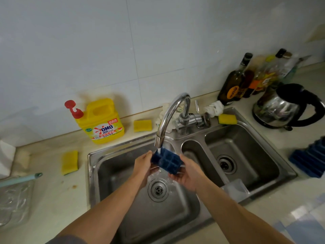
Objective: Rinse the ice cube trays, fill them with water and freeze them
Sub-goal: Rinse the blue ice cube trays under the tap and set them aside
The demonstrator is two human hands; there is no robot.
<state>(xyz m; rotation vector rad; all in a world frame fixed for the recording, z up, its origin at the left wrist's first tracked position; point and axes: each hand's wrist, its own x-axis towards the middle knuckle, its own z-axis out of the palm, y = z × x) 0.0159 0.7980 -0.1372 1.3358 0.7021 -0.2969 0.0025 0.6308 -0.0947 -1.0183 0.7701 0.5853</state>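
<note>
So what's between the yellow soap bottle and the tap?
A yellow sponge lies between the OMO detergent bottle and the faucet, as the head view shows.

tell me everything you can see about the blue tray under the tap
The tray is small, dark blue, seemingly plastic or silicone, with a grid of square cells facing the camera. It is tilted above the left basin of the sink, with the stream from the tap hitting its upper left corner. The left hand grips its left end, the right hand its right.
</note>
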